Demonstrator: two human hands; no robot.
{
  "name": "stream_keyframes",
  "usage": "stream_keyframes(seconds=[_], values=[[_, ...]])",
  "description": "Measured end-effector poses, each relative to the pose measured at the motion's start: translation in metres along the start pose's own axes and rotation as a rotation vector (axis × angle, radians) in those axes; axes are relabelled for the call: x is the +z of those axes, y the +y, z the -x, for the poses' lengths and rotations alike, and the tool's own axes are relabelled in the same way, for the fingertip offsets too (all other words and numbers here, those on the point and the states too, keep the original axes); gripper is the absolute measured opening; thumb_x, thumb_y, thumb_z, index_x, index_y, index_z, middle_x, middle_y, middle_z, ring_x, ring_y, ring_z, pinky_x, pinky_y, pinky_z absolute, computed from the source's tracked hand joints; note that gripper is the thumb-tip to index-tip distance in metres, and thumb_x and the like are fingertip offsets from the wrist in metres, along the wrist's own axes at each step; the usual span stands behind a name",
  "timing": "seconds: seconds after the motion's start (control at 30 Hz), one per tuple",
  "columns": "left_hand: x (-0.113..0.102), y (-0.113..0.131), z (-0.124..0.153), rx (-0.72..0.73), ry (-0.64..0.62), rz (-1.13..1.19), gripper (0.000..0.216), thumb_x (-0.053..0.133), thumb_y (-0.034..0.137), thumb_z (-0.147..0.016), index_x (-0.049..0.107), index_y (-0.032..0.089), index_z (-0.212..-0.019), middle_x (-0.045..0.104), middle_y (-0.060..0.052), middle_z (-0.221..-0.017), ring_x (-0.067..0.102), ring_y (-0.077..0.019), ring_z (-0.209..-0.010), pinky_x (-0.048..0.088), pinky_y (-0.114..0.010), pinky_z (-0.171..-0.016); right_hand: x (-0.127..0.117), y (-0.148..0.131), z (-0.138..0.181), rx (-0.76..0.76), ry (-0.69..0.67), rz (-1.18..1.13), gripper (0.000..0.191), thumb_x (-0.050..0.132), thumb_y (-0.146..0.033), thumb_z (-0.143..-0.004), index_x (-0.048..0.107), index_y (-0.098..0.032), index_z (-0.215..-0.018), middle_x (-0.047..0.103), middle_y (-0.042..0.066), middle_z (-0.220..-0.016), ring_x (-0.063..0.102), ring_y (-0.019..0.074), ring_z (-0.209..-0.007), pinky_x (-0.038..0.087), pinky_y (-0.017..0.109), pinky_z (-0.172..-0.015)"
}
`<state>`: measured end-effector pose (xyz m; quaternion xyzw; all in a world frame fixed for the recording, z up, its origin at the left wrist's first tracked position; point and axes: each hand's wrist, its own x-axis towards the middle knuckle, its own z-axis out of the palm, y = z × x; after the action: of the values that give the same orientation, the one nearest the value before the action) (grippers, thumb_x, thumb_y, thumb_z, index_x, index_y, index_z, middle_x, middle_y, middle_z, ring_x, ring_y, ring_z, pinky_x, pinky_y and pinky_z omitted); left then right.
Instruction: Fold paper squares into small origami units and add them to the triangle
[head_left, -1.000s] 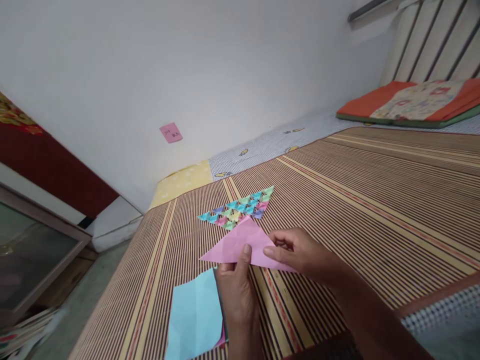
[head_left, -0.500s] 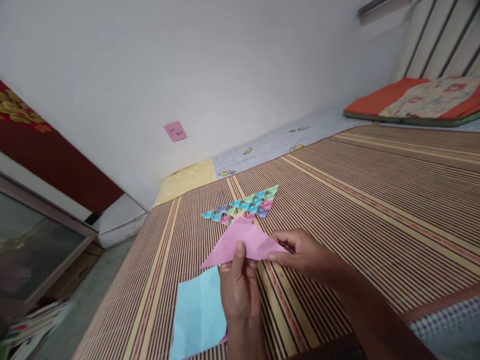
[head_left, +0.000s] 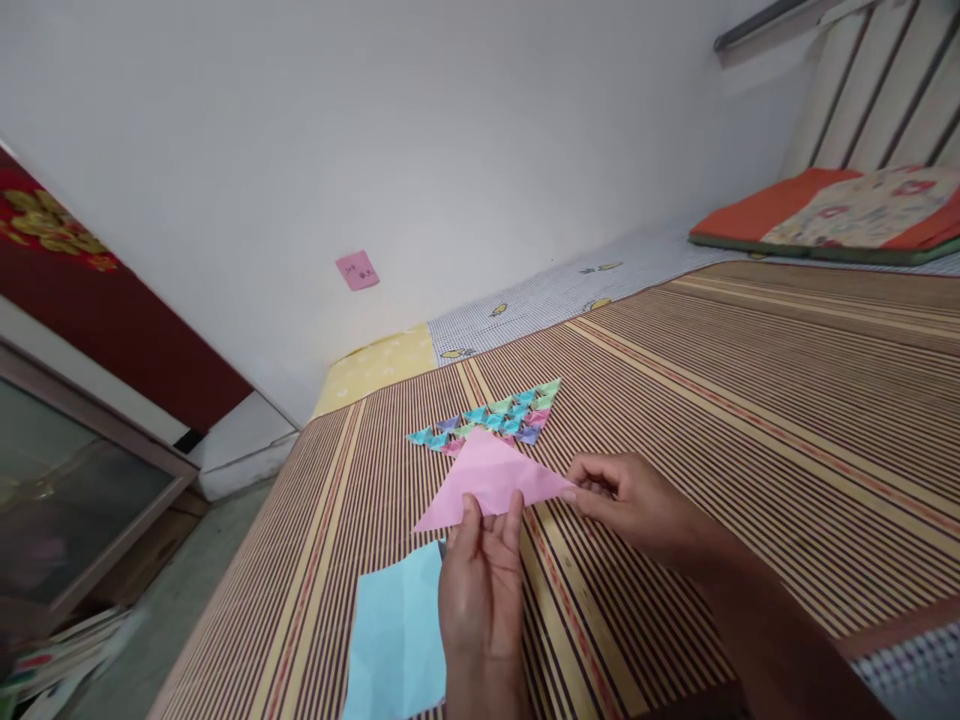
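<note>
A pink paper folded into a triangle [head_left: 491, 478] is held just above a striped bamboo mat [head_left: 750, 400]. My left hand [head_left: 480, 590] pinches its lower edge with thumb and fingers. My right hand [head_left: 637, 505] pinches the triangle's right corner. Just beyond the pink paper, a flat triangle of several small multicoloured folded pieces [head_left: 491, 420] lies on the mat. Under my left wrist lies a creased light blue paper sheet [head_left: 397, 640].
A white wall [head_left: 450, 150] with a pink sticky note [head_left: 357, 270] runs behind the bed. An orange and patterned cushion [head_left: 840, 215] lies far right by a slatted headboard. A glass-fronted cabinet [head_left: 67, 500] and floor are on the left.
The pink triangle has been pressed flatter and narrower. My right hand slid outward to its right corner, and my left fingers shifted up onto its lower edge.
</note>
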<state>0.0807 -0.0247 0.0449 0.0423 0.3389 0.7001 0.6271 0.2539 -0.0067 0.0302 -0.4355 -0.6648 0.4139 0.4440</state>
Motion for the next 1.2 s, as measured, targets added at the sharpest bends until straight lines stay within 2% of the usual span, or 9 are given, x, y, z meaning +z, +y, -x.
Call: stream_keyframes(seconds=[0.13,0.27,0.47,0.6,0.7,0.9,0.97,1.07,1.2], values=[[-0.006,-0.007,0.002,0.090,-0.073,-0.112,0.020,0.057,0.003,-0.093,0.061,0.013,-0.076,0.067,0.001,-0.068,0.070,-0.0100,-0.067,0.060,-0.046,-0.094,-0.004,-0.001,-0.002,0.012,0.060,0.021,0.022,0.060,-0.037,-0.090,0.070,-0.017,-0.087,0.070,0.004,-0.081,0.063,0.0187,-0.076,0.047,0.030,-0.069],[-0.010,-0.014,0.004,0.029,-0.220,-0.185,0.010,0.073,0.011,-0.084,0.066,0.011,-0.077,0.071,-0.002,-0.073,0.073,-0.0150,-0.075,0.060,-0.045,-0.093,-0.003,-0.001,-0.004,0.005,0.114,-0.128,0.029,0.071,-0.036,-0.083,0.071,-0.017,-0.104,0.074,0.008,-0.098,0.067,0.0226,-0.090,0.052,0.033,-0.079],[-0.008,-0.021,0.008,-0.058,-0.282,-0.301,0.025,0.087,0.028,-0.071,0.073,0.012,-0.085,0.075,-0.006,-0.080,0.074,-0.0194,-0.078,0.061,-0.039,-0.085,0.004,0.000,-0.005,-0.029,0.130,-0.298,0.021,0.073,-0.036,-0.081,0.068,-0.015,-0.080,0.063,0.001,-0.073,0.057,0.0148,-0.066,0.044,0.027,-0.061],[-0.009,-0.024,0.009,0.048,-0.265,-0.569,0.031,0.089,0.036,-0.067,0.071,0.012,-0.074,0.070,-0.001,-0.065,0.068,-0.0154,-0.061,0.060,-0.032,-0.070,0.004,-0.005,-0.002,-0.014,0.183,-0.201,0.024,0.071,-0.035,-0.081,0.060,-0.016,-0.071,0.049,-0.004,-0.064,0.043,0.0113,-0.057,0.033,0.025,-0.053],[-0.009,-0.028,0.011,0.152,-0.255,-0.771,0.032,0.090,0.034,-0.064,0.074,0.011,-0.079,0.073,-0.003,-0.069,0.069,-0.0187,-0.066,0.057,-0.031,-0.067,0.004,-0.008,-0.002,-0.020,0.192,-0.131,0.027,0.069,-0.033,-0.081,0.054,-0.017,-0.066,0.039,-0.006,-0.060,0.032,0.0100,-0.056,0.025,0.025,-0.050],[-0.013,-0.011,-0.002,0.268,-0.239,-0.564,0.050,0.084,0.037,-0.072,0.069,0.018,-0.116,0.076,-0.009,-0.101,0.072,-0.0206,-0.088,0.054,-0.029,-0.075,-0.003,-0.005,0.001,-0.005,0.172,-0.131,0.025,0.067,-0.036,-0.082,0.055,-0.017,-0.070,0.044,-0.004,-0.065,0.038,0.0114,-0.060,0.028,0.026,-0.053],[-0.018,0.007,-0.005,0.387,-0.224,-0.645,0.048,0.079,0.039,-0.079,0.065,0.024,-0.123,0.074,-0.009,-0.113,0.069,-0.0220,-0.104,0.052,-0.035,-0.090,-0.008,-0.005,0.003,0.018,0.119,-0.098,0.026,0.068,-0.034,-0.081,0.052,-0.019,-0.067,0.040,-0.006,-0.063,0.036,0.0109,-0.058,0.026,0.025,-0.052],[-0.024,0.030,-0.001,0.503,-0.308,-0.934,0.026,0.078,0.036,-0.081,0.072,0.022,-0.102,0.070,-0.009,-0.124,0.063,-0.0261,-0.119,0.050,-0.036,-0.097,-0.013,-0.006,0.006,0.019,-0.064,-0.033,0.032,0.069,-0.030,-0.080,0.046,-0.019,-0.061,0.036,-0.007,-0.060,0.032,0.0099,-0.056,0.023,0.026,-0.051],[-0.022,0.030,0.011,0.343,-0.551,-1.136,0.015,0.077,0.032,-0.082,0.073,0.024,-0.094,0.069,-0.006,-0.123,0.064,-0.0247,-0.115,0.051,-0.033,-0.092,-0.009,-0.004,0.006,0.013,-0.239,-0.011,0.036,0.071,-0.033,-0.081,0.044,-0.019,-0.062,0.037,-0.007,-0.060,0.033,0.0098,-0.057,0.023,0.026,-0.051]])
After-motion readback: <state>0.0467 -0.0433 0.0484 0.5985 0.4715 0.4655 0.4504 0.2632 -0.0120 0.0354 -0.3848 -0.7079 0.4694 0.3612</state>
